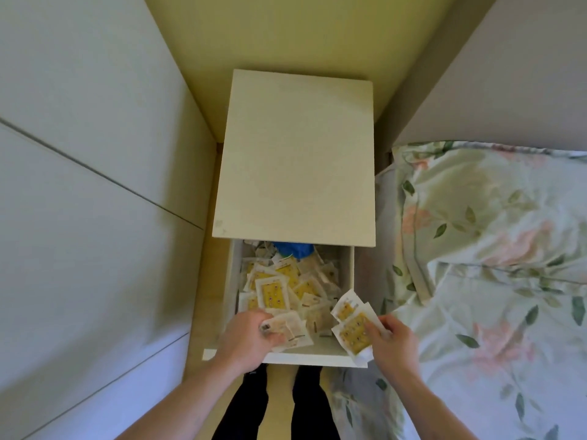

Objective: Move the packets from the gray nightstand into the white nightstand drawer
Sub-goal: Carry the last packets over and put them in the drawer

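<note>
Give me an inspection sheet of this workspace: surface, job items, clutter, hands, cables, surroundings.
Surface: white nightstand top is bare; its drawer is pulled open toward the person.
Job's things: many yellow-and-white packets lie piled loosely inside the drawer; more packets are in both hands.
Clutter: a blue item sits at the back of the drawer, partly under the top; what it is cannot be told.
Hands: left hand grips pale packets over the drawer's front; right hand pinches a fan of yellow packets at the drawer's right front corner.
Cables: nothing seen.
Surroundings: floral bedding on the right, white panels on the left, wall behind. The gray nightstand is not in view.
</note>
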